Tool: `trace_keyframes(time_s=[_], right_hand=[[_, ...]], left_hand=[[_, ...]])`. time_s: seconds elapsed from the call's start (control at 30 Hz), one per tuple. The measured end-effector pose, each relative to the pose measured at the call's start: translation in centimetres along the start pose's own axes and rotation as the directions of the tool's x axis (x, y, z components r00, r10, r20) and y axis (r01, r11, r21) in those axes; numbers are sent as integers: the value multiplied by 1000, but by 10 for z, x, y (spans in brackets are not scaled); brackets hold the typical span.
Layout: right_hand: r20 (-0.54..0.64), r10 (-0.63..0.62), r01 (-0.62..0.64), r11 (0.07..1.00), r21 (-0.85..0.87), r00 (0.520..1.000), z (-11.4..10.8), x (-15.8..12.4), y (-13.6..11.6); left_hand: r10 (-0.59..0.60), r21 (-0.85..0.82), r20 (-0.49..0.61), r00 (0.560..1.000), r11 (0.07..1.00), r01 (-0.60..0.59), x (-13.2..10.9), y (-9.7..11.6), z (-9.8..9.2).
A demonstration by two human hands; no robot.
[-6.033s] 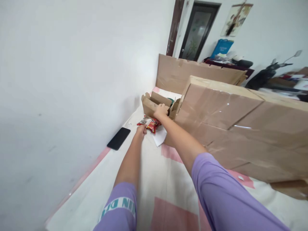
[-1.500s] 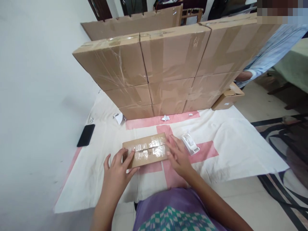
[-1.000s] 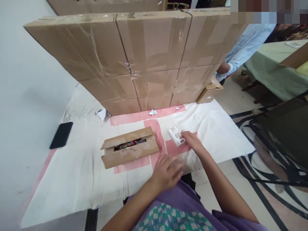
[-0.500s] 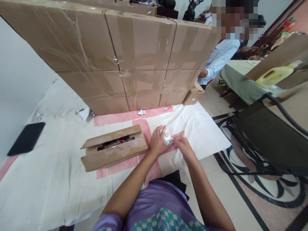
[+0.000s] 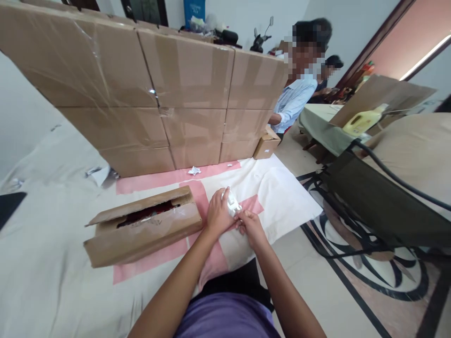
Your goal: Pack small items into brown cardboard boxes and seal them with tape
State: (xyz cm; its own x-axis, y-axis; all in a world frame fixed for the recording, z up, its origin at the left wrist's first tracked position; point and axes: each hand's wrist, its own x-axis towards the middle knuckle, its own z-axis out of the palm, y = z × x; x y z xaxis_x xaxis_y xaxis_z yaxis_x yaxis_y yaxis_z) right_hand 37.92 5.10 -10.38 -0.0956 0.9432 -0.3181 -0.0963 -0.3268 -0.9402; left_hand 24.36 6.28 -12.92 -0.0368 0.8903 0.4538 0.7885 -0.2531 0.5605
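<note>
A small white object (image 5: 232,204) with an uneven shape sits in my left hand (image 5: 217,212), whose fingers wrap around its left side. I cannot make out its exact kind. My right hand (image 5: 250,224) meets its lower right end, with thumb and finger pinched together; whatever lies between those fingertips is too small to tell. Left of my hands lies a long cardboard box (image 5: 144,237), its top flaps partly raised and dark and red contents showing through the gap. Beneath everything spreads a white and pink cloth (image 5: 282,188).
Stacked, taped cartons (image 5: 193,82) form a wall at the back. A small carton (image 5: 267,144) stands at its right end, near a person in a light blue shirt (image 5: 296,101). Crumpled silver scraps (image 5: 194,171) lie before the cartons. A dark-framed chair (image 5: 366,206) is at the right.
The camera view has shifted, so the surroundings appear further left. My right hand has come in closer against the white object, which my left hand still holds.
</note>
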Motion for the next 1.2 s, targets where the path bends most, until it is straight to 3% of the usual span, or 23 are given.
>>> trace_keyframes(time_s=[0.33,0.93,1.1,1.2], right_hand=[[44,-72,68,994,82,996,-7,4,9],[120,-52,35,990,137,991,-13,7,16],[72,-251,247,967,61,965,-13,-2,27],[90,-281,277,959,57,955,-13,-6,31]], left_hand=[[18,23,-12,1000,1000,-17,-1,0,2],[-10,28,-43,999,1000,12,2,1,4],[-7,28,-36,999,1000,8,0,-3,7],[-1,38,-44,999,999,3,-2,-5,10]])
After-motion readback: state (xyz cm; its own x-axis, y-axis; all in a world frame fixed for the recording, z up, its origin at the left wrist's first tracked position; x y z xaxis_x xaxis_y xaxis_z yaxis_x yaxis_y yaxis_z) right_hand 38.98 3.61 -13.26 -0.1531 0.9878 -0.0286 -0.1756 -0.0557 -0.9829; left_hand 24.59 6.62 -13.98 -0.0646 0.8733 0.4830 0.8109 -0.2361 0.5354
